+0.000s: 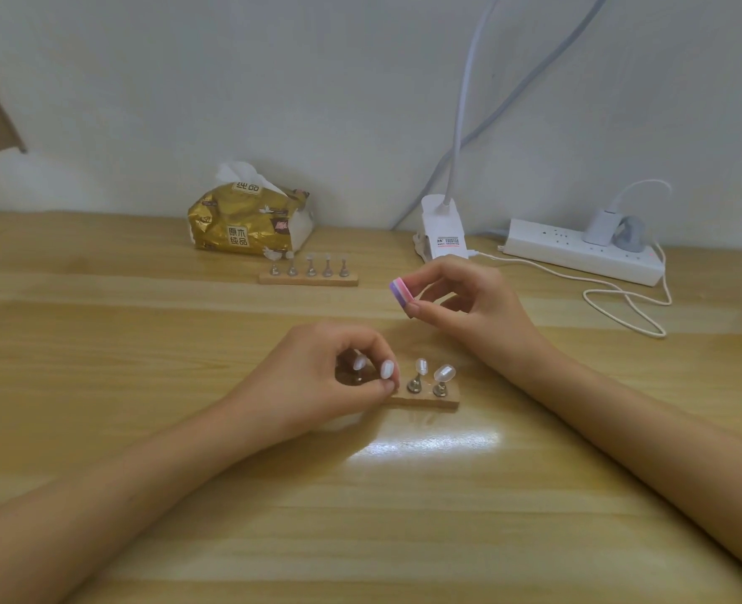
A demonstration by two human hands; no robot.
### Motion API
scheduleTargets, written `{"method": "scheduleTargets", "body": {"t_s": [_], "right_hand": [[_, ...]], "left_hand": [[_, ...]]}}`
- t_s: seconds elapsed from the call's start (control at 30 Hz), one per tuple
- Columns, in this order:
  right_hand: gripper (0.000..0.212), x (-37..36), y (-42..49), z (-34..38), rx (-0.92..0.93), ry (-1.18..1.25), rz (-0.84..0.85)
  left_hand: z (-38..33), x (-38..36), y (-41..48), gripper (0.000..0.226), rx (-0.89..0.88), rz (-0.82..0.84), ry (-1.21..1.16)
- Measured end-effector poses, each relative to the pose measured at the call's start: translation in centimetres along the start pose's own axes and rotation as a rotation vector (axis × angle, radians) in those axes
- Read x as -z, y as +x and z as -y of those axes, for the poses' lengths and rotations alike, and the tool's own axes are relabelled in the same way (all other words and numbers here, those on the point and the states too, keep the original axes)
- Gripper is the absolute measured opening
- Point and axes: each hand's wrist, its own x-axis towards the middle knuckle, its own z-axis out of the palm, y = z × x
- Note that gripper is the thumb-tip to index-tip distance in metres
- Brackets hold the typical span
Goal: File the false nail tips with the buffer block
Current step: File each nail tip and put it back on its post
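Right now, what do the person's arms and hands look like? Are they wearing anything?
The left forearm and right forearm are bare all the way to the picture's edge, so no sleeves show. The left hand and right hand have no gloves. I see no rings, watch or bracelet, and no marks. The fingernails are too blurry to tell if they are painted.

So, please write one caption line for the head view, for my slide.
Left hand pinches a nail tip on the near stand while right hand holds the buffer block raised.
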Motion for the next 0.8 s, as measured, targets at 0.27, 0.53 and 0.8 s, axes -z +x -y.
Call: {"method": "scheduleTargets", "body": {"t_s": [0.27,0.53,0.8], "right_hand": [[0.013,-0.1,0.1,-0.1,-0.012,0.006,0.014],[0.015,-0.1,0.2,-0.2,-0.019,0.004,0.019],[0.014,-0.1,0.1,0.3,-0.036,0.032,0.005]], "left_hand": [[-0.2,-0.1,-0.1,0.013,-0.010,-0.014,0.133],[-0.6,-1.0,0.7,0.012,-0.091,-0.030,0.125],[-1.5,-0.7,0.1,0.008,-0.233,-0.075,0.242]]}}
